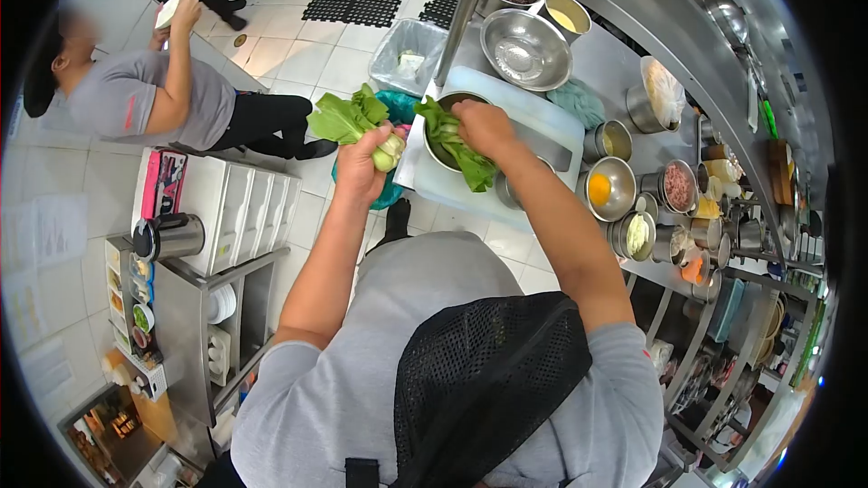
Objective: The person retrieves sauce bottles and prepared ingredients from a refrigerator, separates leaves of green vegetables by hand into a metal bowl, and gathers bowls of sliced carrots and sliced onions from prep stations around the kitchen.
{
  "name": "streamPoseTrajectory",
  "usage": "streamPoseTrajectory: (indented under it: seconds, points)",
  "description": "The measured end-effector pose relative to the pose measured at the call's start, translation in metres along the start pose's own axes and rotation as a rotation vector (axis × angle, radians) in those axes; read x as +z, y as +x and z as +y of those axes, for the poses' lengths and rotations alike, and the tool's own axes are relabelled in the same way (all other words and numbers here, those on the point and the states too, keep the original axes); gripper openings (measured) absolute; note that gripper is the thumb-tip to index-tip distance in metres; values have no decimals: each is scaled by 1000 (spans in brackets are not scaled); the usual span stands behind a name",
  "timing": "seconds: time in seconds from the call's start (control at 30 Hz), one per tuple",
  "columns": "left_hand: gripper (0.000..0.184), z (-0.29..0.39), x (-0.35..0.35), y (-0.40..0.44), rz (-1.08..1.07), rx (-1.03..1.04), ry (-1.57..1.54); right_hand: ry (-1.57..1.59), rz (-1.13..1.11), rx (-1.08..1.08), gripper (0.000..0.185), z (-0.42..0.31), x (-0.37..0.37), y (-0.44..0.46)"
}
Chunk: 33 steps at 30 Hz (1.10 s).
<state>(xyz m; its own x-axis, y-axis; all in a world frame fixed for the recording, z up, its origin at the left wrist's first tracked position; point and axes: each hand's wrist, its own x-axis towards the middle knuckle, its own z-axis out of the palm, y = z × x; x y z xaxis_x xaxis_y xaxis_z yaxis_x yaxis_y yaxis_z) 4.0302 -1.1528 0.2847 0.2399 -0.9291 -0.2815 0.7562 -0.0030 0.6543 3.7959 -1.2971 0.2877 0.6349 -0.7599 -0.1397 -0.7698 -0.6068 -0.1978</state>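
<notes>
My left hand is closed around a head of bok choy, its pale base by my thumb and its leaves pointing away to the left. My right hand has its fingers curled on loose bok choy leaves at a metal pot; some of the leaves hang over the near rim. The pot stands at the left end of a pale cutting board. A wide, flat grey blade lies on the board, partly behind my right forearm.
Metal bowls stand on the counter, one holding an egg yolk, another minced meat. A large steel bowl sits beyond the board. A lined bin is on the floor. A co-worker stands at left, near white drawers.
</notes>
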Motion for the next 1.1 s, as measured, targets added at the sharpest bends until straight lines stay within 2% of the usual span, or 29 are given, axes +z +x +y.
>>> streamPoseTrajectory:
  seconds: [0.13, 0.2, 0.23, 0.27, 0.33, 0.43, 0.5, 0.57, 0.67, 0.77, 1.0, 1.1]
  points:
    - [29, 2, 2, -4, -32, -54, 5, 98, 20, 37, 33, 1, -33, -14]
    - [26, 0, 2, -1, -68, -98, -17, 421, 26, 160, 35, -3, -57, -20]
    - [27, -2, 5, -1, -60, -107, -12, 633, 29, 153, 34, -8, -70, -25]
    - [27, -5, 8, 0, -56, -103, -12, 633, 25, 147, 34, -21, -84, -30]
    - [33, -12, 16, 5, -87, -128, -14, 1197, 21, 51, 30, -49, -108, -38]
    - [34, -22, 34, 6, -162, -145, -71, 1249, -41, -15, 29, -85, -127, -43]
    - [41, -26, 36, 8, -276, -200, -111, 1210, -50, 38, 29, -83, -104, -36]
    - [43, -30, 43, 7, -236, -234, -177, 1167, -39, 144, 33, -84, -91, -32]
    - [49, -29, 51, 6, -208, -285, -300, 1046, 76, 131, 36, -75, -78, -30]
    - [52, -21, 62, -2, -226, -307, -366, 934, 82, 164, 38, -70, -79, -27]
    - [48, -31, 49, 12, -144, -310, -232, 1125, 98, 198, 38, -81, -140, -30]
    - [45, -32, 43, 16, -135, -351, -209, 1156, 261, 72, 34, -92, -179, -32]
